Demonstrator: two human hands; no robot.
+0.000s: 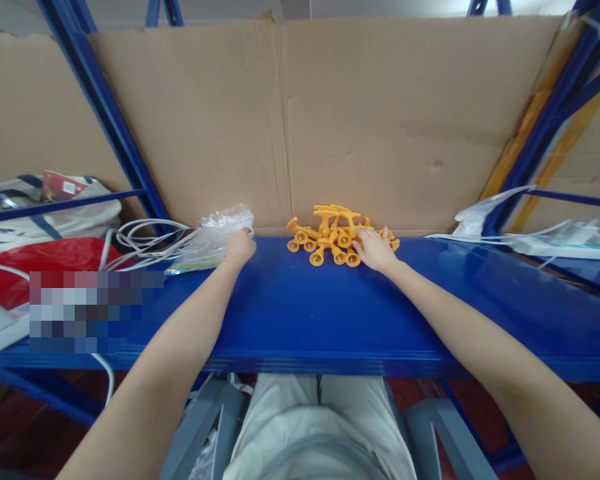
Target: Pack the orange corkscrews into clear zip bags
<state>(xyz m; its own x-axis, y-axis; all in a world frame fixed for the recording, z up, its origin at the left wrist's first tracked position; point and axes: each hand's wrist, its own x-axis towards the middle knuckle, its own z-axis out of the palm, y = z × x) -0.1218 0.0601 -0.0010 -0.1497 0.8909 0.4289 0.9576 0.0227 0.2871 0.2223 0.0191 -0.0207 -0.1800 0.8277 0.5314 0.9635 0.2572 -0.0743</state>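
My left hand is closed on the right end of a crumpled clear plastic bag, which lies on the blue shelf with a bit of green and yellow at its lower edge. A pile of orange-yellow suction-cup toy pieces sits near the back of the shelf, several round cups facing me. At the right side of this pile my right hand rests over the pieces with its fingers apart. Part of the pile is hidden beneath that hand.
The blue shelf has a cardboard sheet behind it and blue posts at both sides. White cables, a red bag and a cloth bag lie at left. A white power strip is at right.
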